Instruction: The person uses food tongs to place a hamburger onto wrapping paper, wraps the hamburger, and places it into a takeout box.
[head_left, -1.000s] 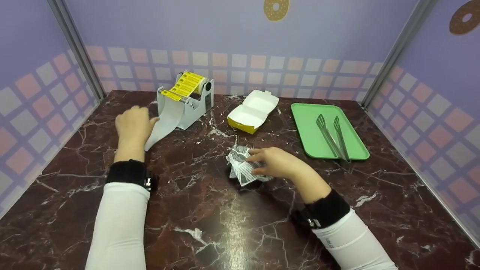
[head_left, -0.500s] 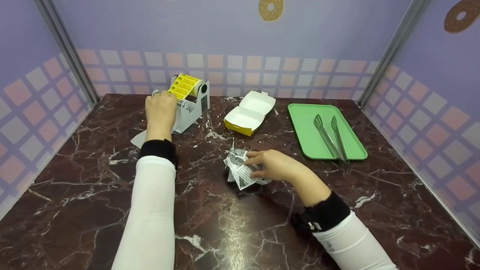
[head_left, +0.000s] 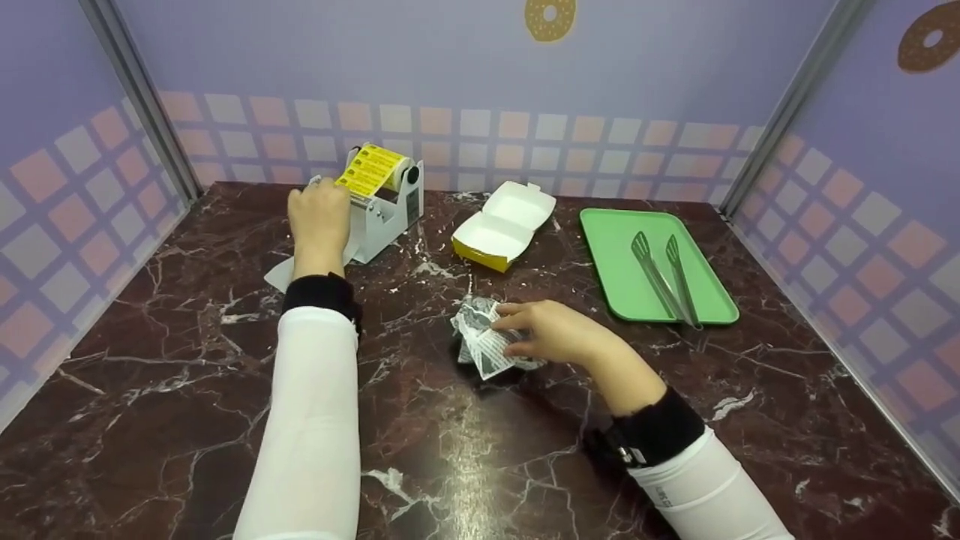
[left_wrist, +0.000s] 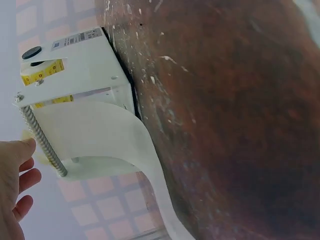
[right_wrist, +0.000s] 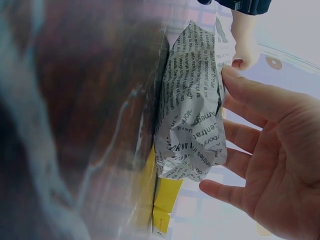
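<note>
At the label dispenser (head_left: 382,217), my left hand (head_left: 321,221) has its fingers at the front roller. In the left wrist view the thumb presses at the edge of a yellow label (left_wrist: 27,134) beside the ridged rod; the index fingertip is hidden, and the other fingers are curled. White backing strip (left_wrist: 110,130) hangs from the dispenser down to the table. My right hand (head_left: 559,331) rests on a bundle wrapped in newsprint paper (right_wrist: 192,115), its thumb and spread fingers touching the wrap. What is inside the paper is hidden.
An open yellow-and-white takeaway box (head_left: 499,229) stands behind the bundle. To the right lies a green tray (head_left: 615,281) with metal tongs (head_left: 667,281) on it. Walls (head_left: 480,67) enclose the dark marble table (head_left: 420,450) at the back and sides.
The left hand has moved right and forward from beside the backing strip to the dispenser's front roller, then stayed there. The right hand has kept its place on the bundle.
</note>
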